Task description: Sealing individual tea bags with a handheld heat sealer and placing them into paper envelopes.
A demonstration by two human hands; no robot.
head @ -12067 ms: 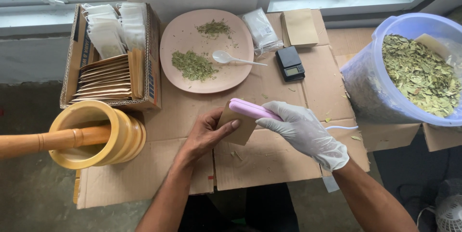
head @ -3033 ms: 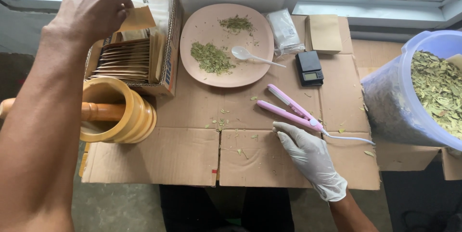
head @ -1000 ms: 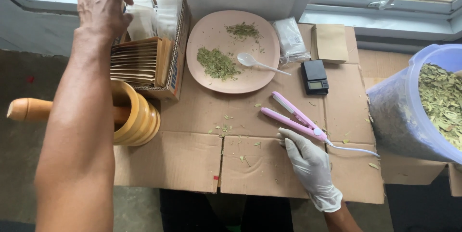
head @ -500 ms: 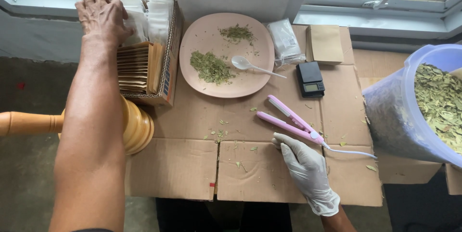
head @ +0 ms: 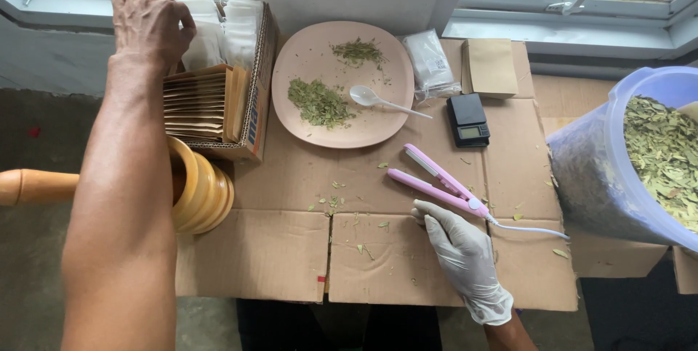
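- Your left hand (head: 150, 25) curls, knuckles up, into the far-left cardboard box (head: 256, 96) of packets; its grip is hidden.
- Your gloved right hand (head: 463, 258) rests open, touching the pink sealer (head: 436, 181).

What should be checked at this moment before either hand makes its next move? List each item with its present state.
1. Left hand is at the cardboard box, over the white packets at its back: ok.
2. What the left fingers actually pinch: cannot tell, the hand hides it.
3. Right hand, gloved, rests flat on the cardboard sheet and holds nothing: ok.
4. Pink sealer lies with its arms apart, just beyond the right fingertips: ok.
5. Pink plate carries two leaf piles and a white spoon: ok.
6. Work surface free of spills: not ok, leaf bits are scattered on the cardboard.
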